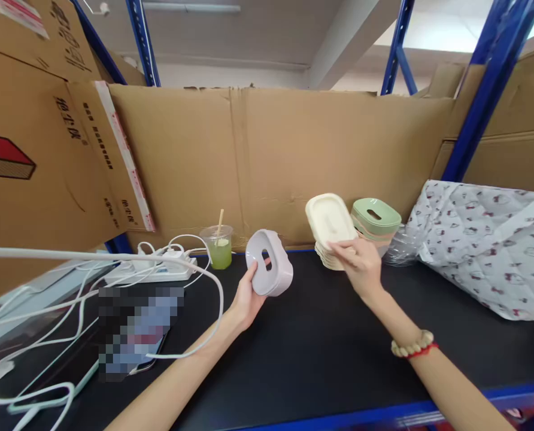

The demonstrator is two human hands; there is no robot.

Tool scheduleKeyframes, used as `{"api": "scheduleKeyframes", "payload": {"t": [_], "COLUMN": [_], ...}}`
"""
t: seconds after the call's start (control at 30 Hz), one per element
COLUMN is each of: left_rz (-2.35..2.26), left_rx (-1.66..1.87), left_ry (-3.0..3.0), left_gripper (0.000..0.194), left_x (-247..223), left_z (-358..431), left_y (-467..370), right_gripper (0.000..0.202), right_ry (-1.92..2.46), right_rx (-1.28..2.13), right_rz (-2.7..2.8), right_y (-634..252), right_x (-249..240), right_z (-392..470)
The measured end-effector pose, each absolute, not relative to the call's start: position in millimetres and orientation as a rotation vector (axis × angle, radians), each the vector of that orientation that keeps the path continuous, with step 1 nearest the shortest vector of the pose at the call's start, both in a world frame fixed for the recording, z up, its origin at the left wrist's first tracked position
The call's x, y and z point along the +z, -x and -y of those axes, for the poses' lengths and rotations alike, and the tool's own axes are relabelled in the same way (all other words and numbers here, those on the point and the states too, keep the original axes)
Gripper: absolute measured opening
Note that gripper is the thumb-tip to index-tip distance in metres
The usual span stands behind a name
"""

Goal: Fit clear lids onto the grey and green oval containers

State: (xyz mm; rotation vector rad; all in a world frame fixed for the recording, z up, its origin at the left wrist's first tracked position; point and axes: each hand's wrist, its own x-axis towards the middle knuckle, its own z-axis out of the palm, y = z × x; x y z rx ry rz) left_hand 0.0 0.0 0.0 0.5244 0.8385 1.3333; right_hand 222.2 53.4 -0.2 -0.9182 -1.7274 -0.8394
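Landmark in my view: the green-topped stack [377,226], at the rear of the black surface [303,347]. Item, lilac container [282,272]: tilted, left of the landmark, pinched between thumb and fingers of my left hand [245,299]. Item, cream tray [330,218]: tilted, just left of the landmark, lower edge pinched in my right hand [361,263]; contact with the cream stack [327,260] beneath, cannot tell. Item, drink cup [221,254]: well left of the landmark. Item, patterned bag [495,251]: right of the landmark.
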Motion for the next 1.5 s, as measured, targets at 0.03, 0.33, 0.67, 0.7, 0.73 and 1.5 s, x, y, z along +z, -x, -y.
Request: {"api": "scheduleKeyframes", "payload": {"t": [0.03, 0.33, 0.67, 0.7, 0.73, 1.5], "left_rz": [-0.803, -0.908, -1.052, -1.066, -1.086, -1.084], "left_rx": [1.355, 1.481, 1.355, 1.382, 1.407, 1.036], "left_ry": [-0.522, -0.450, -0.686, -0.675, -0.669, -0.516], "left_gripper": [0.042, 0.017, 0.025, 0.023, 0.020, 0.034], "left_x": [0.5, -5.8, -23.6, -24.2, -24.5, -17.2], "left_z": [-0.1, -6.1, -4.0, -4.4, -4.7, -2.5], "left_y": [0.0, 0.2, -5.2, -5.5, -5.7, -8.9], "right_gripper": [0.023, 0.063, 0.101, 0.101, 0.101, 0.078], "right_ry": [0.797, 0.818, 1.138, 1.147, 1.165, 1.680], "right_rx": [-0.872, 0.553, 1.546, 1.544, 1.543, -0.428], "right_rz": [1.782, 1.811, 1.488, 1.502, 1.524, 1.016], "right_y": [-209.5, -158.3, -152.8, -152.9, -153.0, -377.2], "right_x": [-4.7, -40.0, -23.6, -23.9, -24.4, -30.4], "right_z": [-47.9, -31.7, -21.7, -21.7, -21.6, -125.1]}}
